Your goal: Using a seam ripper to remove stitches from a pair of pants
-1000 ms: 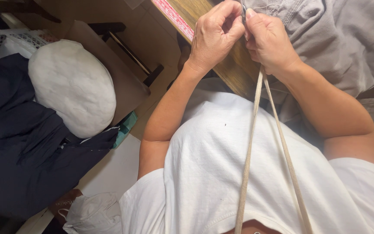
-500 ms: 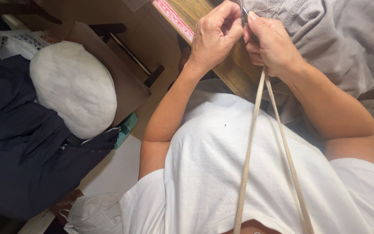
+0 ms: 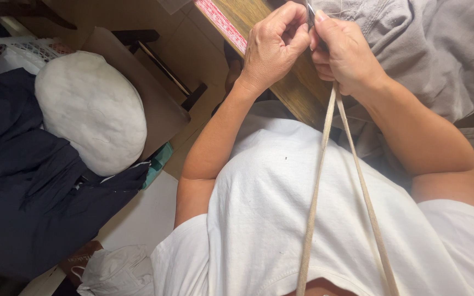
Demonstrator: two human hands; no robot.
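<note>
Both hands at top centre of frame, above wooden tabletop (image 3: 281, 93) edge. Left hand (image 3: 272, 46) curled, grip pinched on small metal tool (image 3: 309, 12). Right hand (image 3: 344, 55) grip closed round beige cord (image 3: 325, 164). Grey fabric (image 3: 429, 49) upper right. White cushion (image 3: 91, 109) left, on dark cloth.
</note>
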